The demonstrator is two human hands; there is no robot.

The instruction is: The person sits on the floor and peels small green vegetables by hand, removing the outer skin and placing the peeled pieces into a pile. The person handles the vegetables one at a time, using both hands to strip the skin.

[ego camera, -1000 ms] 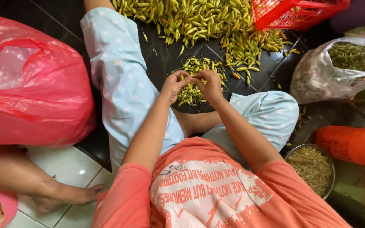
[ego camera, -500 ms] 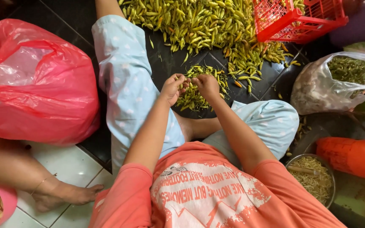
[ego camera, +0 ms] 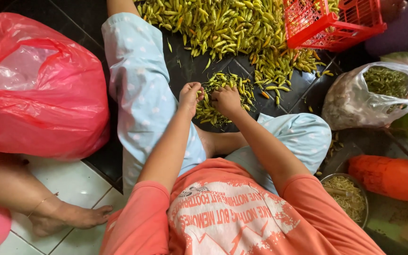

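I sit on a dark tiled floor with my legs in light blue trousers. My left hand (ego camera: 191, 96) and my right hand (ego camera: 226, 100) are close together over a small heap of yellow-green chilli peppers (ego camera: 240, 88) between my knees. Both hands pinch a single chilli (ego camera: 207, 97) between their fingertips. A much larger pile of chillies (ego camera: 223, 26) spreads across the floor beyond the small heap.
A red plastic basket (ego camera: 336, 28) stands at the top right. A clear bag of green stems (ego camera: 369, 97) lies right of it, above a metal bowl of stems (ego camera: 348, 198) and an orange container (ego camera: 388, 177). A big red plastic bag (ego camera: 34, 89) sits left. Another person's foot (ego camera: 67, 217) rests bottom left.
My hands have stayed together over the small heap, with only slight finger movement. The view has shifted a little, so everything sits lower in the picture.
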